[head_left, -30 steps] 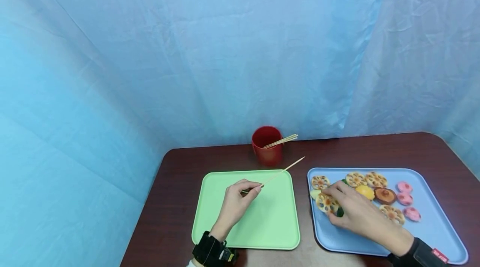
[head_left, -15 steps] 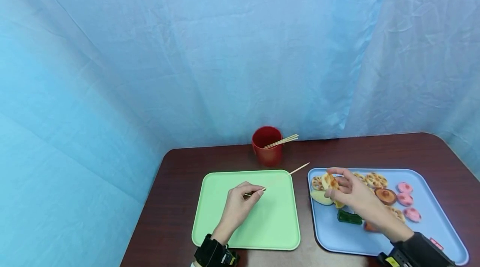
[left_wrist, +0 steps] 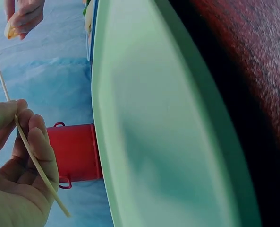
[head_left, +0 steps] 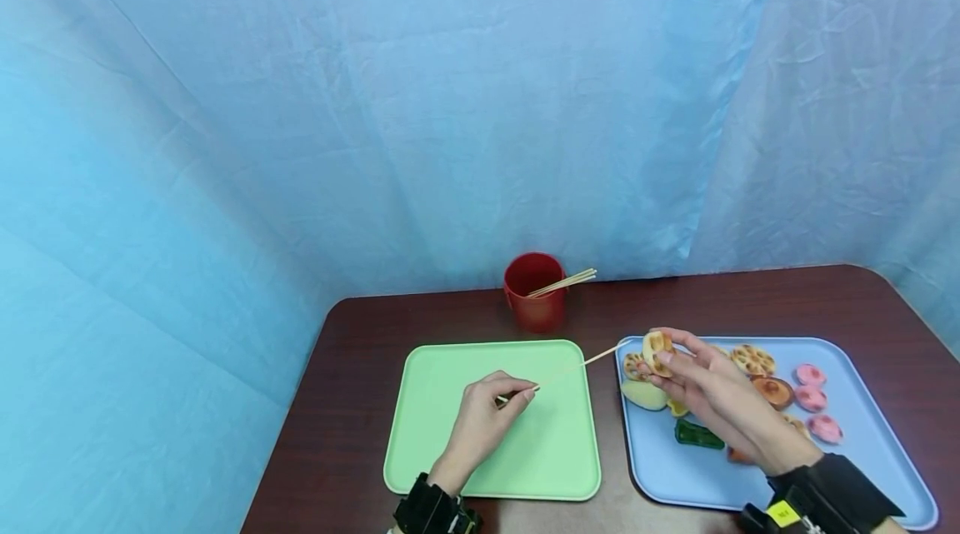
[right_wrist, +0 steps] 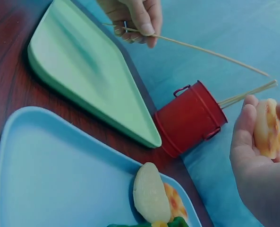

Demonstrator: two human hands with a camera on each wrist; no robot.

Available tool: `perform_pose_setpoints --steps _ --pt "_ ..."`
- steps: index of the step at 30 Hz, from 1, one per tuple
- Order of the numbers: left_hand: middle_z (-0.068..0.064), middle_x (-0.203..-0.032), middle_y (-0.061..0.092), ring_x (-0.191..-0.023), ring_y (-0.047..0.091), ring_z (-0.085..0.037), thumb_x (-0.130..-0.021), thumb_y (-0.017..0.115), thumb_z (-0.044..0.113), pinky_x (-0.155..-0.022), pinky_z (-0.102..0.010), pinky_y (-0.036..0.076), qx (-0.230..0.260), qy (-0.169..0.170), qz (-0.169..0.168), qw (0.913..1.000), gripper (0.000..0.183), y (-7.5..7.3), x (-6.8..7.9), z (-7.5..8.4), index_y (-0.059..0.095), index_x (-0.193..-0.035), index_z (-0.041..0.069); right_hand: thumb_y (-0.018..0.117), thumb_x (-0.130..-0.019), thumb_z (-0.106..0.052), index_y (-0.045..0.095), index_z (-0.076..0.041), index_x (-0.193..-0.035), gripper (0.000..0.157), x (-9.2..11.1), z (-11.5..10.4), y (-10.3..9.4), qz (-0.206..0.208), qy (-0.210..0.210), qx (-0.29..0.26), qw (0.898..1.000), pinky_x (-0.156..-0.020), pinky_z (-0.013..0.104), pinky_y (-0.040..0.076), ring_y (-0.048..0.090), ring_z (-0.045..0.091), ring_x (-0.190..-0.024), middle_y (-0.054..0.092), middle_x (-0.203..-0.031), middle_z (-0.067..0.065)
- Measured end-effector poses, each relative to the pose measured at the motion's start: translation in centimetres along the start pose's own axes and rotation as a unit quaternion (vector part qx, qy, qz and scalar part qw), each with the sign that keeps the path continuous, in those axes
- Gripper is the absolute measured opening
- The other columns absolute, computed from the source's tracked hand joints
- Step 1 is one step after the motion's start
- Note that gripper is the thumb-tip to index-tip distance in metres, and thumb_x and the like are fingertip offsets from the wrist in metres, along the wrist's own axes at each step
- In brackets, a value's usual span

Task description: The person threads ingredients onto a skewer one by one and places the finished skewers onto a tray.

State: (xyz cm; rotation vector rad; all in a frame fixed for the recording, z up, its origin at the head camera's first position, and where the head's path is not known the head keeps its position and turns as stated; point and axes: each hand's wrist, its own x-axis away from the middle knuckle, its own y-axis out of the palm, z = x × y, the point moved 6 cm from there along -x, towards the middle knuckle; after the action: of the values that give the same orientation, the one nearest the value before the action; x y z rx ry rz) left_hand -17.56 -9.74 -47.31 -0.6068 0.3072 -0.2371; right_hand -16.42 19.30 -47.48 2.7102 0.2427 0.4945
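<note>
My left hand (head_left: 483, 421) is above the green tray (head_left: 555, 451), pinching a thin bamboo skewer (head_left: 600, 356) between thumb and forefinger. The skewer slants up and right, its tip close to the right hand. My right hand (head_left: 720, 405) grips a browned lotus root slice (head_left: 657, 351) over the left part of the blue tray (head_left: 697, 484), held on edge between thumb and fingers. In the right wrist view the slice (right_wrist: 267, 130) shows a pale side and a browned face, with the skewer (right_wrist: 210, 52) apart from it.
A red cup (head_left: 538, 313) holding several skewers stands behind the green tray. On the blue tray lie a pale oval slice (head_left: 643, 395), a green pepper piece (head_left: 699, 434), a mushroom (head_left: 772, 391), more lotus slices (head_left: 752, 360) and pink pieces (head_left: 810, 398). A blue curtain hangs behind the table.
My right hand has picked the lotus slice up from the blue tray and turned it on edge. The left hand has shifted slightly right, and the skewer's tip has swung right and down.
</note>
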Motion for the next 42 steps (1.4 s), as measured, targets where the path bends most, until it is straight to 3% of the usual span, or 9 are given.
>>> perform_pose_setpoints --steps 3,8,23,27,31,33,36,42 --pt "0.015 -0.082 0.065 -0.071 0.057 0.000 -0.090 0.066 0.026 -0.062 -0.021 0.051 -0.005 0.006 0.000 1.0000 0.019 0.1 0.0 0.1 0.079 -0.100 0.016 0.056 -0.098 -0.020 0.027 -0.015 -0.140 0.052 -0.1 -0.1 0.0 -0.001 -0.010 -0.026 1.000 -0.097 0.033 0.044 0.056 0.013 -0.104 0.043 -0.125 0.003" --pt "0.016 -0.082 0.065 -0.068 0.054 0.001 -0.090 0.067 0.026 -0.057 -0.019 0.048 -0.021 0.020 0.002 0.9996 0.017 0.2 0.0 0.3 0.079 -0.099 0.017 0.054 -0.099 -0.018 0.031 -0.014 -0.136 0.043 -0.2 -0.5 0.3 -0.008 -0.041 -0.025 0.999 -0.098 0.033 0.043 0.058 0.013 -0.106 0.045 -0.125 0.003" --pt "0.016 -0.080 0.064 -0.066 0.054 0.001 -0.090 0.067 0.027 -0.056 -0.019 0.046 -0.037 0.014 0.001 0.9992 0.016 0.3 0.1 0.2 0.079 -0.099 0.020 0.055 -0.098 -0.015 0.033 -0.013 -0.138 0.046 -0.2 -0.7 0.9 -0.005 -0.068 -0.023 0.997 -0.095 0.032 0.045 0.059 0.010 -0.106 0.053 -0.124 -0.001" --pt "0.016 -0.080 0.065 -0.066 0.054 0.001 -0.090 0.067 0.027 -0.055 -0.019 0.046 -0.042 0.013 0.001 0.9991 0.017 0.3 0.1 0.3 0.079 -0.099 0.019 0.055 -0.098 -0.021 0.033 -0.012 -0.140 0.048 -0.1 -0.9 0.9 0.016 -0.105 0.061 0.992 -0.089 0.026 0.049 0.058 0.006 -0.107 0.049 -0.129 0.000" --pt "0.016 -0.080 0.065 -0.065 0.053 0.001 -0.090 0.067 0.027 -0.054 -0.019 0.045 -0.041 0.009 -0.005 0.9991 0.018 0.5 0.1 0.4 0.079 -0.099 0.018 0.056 -0.097 -0.035 0.034 -0.008 -0.143 0.058 0.1 -1.2 0.8 0.070 -0.141 0.206 0.966 -0.083 0.025 0.051 0.059 0.005 -0.105 0.049 -0.135 0.005" --pt "0.016 -0.080 0.065 -0.065 0.052 0.001 -0.090 0.067 0.027 -0.054 -0.019 0.044 -0.037 0.005 -0.007 0.9993 0.018 0.7 0.2 0.5 0.078 -0.100 0.017 0.056 -0.095 -0.040 0.035 -0.008 -0.143 0.062 0.1 -1.3 0.8 0.094 -0.144 0.251 0.953 -0.081 0.027 0.052 0.061 0.008 -0.104 0.050 -0.137 0.008" --pt "0.016 -0.080 0.065 -0.064 0.052 0.000 -0.091 0.066 0.027 -0.055 -0.020 0.045 -0.029 0.001 -0.005 0.9996 0.018 0.9 0.2 0.6 0.078 -0.098 0.015 0.057 -0.093 -0.044 0.036 -0.008 -0.143 0.065 0.2 -1.3 0.9 0.107 -0.141 0.272 0.946 -0.081 0.031 0.053 0.062 0.014 -0.103 0.052 -0.135 0.011" --pt "0.016 -0.076 0.064 -0.060 0.053 -0.001 -0.091 0.066 0.027 -0.054 -0.020 0.044 -0.009 -0.001 0.004 1.0000 0.016 1.2 0.2 0.9 0.076 -0.092 0.014 0.053 -0.096 -0.044 0.038 -0.001 -0.142 0.064 0.0 -1.4 1.2 0.107 -0.142 0.250 0.952 -0.081 0.028 0.053 0.063 0.012 -0.101 0.061 -0.122 0.007"
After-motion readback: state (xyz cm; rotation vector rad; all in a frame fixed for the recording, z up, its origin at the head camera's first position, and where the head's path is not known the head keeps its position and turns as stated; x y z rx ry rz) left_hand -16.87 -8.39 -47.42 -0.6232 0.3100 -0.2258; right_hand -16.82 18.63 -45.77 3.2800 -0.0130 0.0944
